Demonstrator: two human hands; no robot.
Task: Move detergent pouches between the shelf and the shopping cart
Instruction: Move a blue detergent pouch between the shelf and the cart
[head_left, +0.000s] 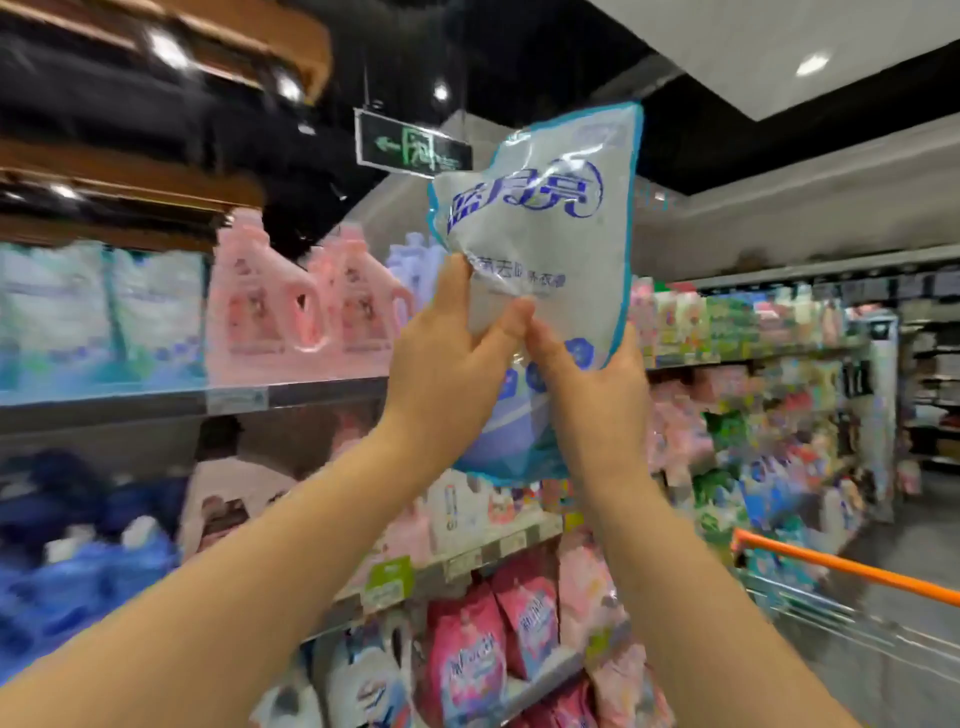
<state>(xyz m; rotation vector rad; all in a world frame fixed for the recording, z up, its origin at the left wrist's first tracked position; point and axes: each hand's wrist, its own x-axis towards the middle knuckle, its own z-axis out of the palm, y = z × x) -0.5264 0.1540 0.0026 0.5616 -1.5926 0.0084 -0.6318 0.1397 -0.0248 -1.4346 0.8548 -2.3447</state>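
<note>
While left hand & right hand both clutch one blue-white detergent pouch up high, pink jugs line shelf behind.

Blur leaves labels on the pink bottles unreadable, the left hand and right hand hide part of the detergent pouch, and the right edge cuts off the shopping cart.

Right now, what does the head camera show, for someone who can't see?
The left hand and right hand hold up a blue-and-white detergent pouch before store shelves of pink jugs; an orange cart handle shows lower right.
</note>
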